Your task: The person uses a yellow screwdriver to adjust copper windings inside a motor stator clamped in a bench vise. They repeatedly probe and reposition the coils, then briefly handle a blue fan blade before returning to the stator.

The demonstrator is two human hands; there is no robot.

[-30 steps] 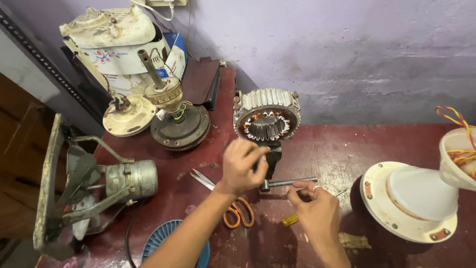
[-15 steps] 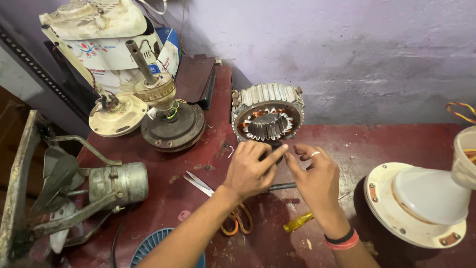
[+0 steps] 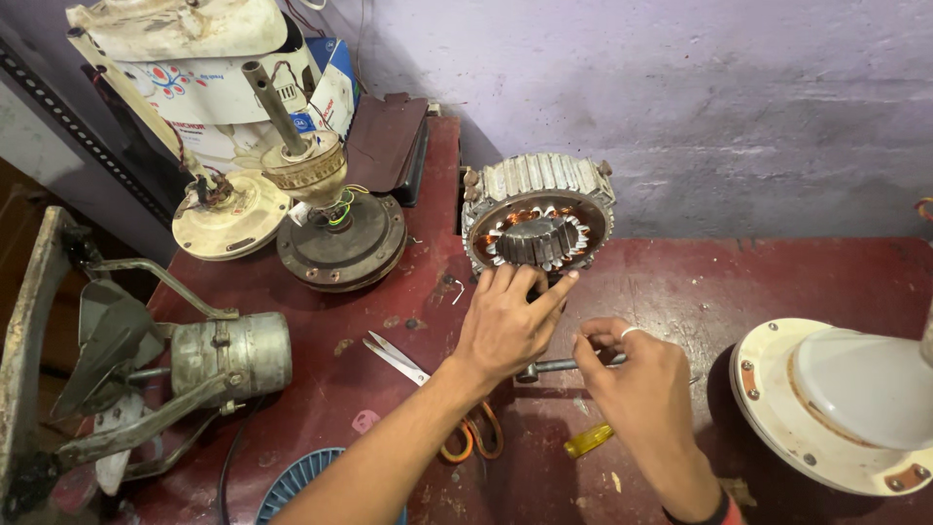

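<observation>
Head view of a dark red, worn wooden counter (image 3: 777, 282) set against a lilac plastered wall (image 3: 700, 87). Centre: round ribbed grey metal motor stator with copper windings and a toothed steel core (image 3: 537, 226), standing on edge at the back of the counter, open face turned toward the viewer, housing already stripped away and windings exposed. Left hand (image 3: 505, 326) reaching up to the lower rim of the stator, fingertips (image 3: 559, 284) touching or just short of the core, grip released and holding nothing. Right hand (image 3: 637, 374), ring on one finger, just below and to the right, fingers pinched together near a thin grey steel shaft (image 3: 549, 367) lying flat on the counter; whether anything is held in that pinch cannot be told. Near the wrists: orange-handled steel scissors (image 3: 428, 379), partly hidden under the left forearm, and a small yellow translucent screwdriver handle (image 3: 588, 439), both lying loose. Left background: brown round motor base with upright tan spindle and coloured wires (image 3: 335, 228), cream dish-shaped fan cover (image 3: 228, 216), and a grey metal fan motor on a bent wire bracket (image 3: 228, 352). Right edge: white domed ceiling fan housing with rusty screw tabs (image 3: 846, 399). Judged state of work: disassembly done, stator bare and shaft out; no refitting visible.
</observation>
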